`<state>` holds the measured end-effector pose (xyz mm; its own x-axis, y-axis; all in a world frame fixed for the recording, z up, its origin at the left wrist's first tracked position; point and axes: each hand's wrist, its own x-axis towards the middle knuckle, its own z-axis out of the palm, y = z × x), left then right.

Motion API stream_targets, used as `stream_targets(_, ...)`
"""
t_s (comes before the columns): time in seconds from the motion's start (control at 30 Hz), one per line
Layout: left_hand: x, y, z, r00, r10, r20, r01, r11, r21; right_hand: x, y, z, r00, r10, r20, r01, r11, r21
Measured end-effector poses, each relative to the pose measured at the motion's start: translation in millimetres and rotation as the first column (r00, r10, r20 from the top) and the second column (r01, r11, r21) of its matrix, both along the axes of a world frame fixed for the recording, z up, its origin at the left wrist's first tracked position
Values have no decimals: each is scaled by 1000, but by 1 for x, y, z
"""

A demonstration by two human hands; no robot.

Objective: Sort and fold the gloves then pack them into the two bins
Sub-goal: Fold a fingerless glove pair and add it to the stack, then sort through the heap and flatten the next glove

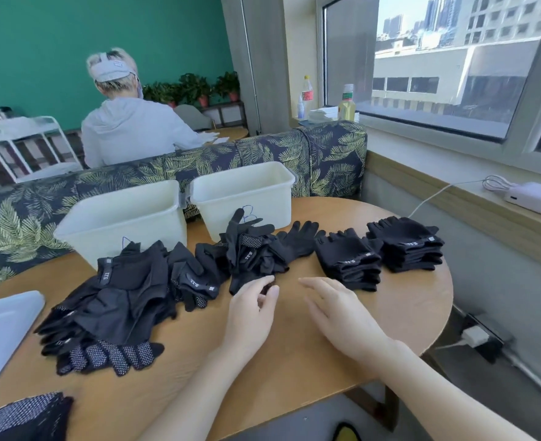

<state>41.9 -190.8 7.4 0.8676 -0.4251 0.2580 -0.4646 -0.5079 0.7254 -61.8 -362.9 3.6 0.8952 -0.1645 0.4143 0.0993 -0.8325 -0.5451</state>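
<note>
At 6 o'clock the left hand (250,308) pinches a loose glove's cuff (250,278), its grip narrow; the right hand (336,308) hovers wide, holding nothing. At 9 o'clock unsorted gloves (113,300) sprawl on the desk (294,361); at 2 o'clock 2 folded stacks (348,262) wait. Both bins (119,218) look unpacked, so most remains.

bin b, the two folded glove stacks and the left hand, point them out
bin B (263,198), head view, front wall
left stack (347,259), head view, top glove
right stack (406,241), head view, top glove
left hand (250,308), head view, back of hand
</note>
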Motion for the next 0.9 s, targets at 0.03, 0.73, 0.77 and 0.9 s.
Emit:
stream_targets(0.03,-1,10,-3,1000,13,-6,-13,1000,2,6,9,-5,1000,-1,-28,3,997,77)
stream_targets(0.73,43,22,-26,956,-28,293,-68,947,315,113,22,-28,979,-180,-99,193,971,143)
stream_targets(0.77,45,21,-27,962,-19,274,-66,952,297,113,22,-27,977,-185,-105,199,969,145)
stream_targets(0.9,47,23,-28,978,-3,209,-38,981,192,109,22,-23,979,-183,-91,197,964,180)
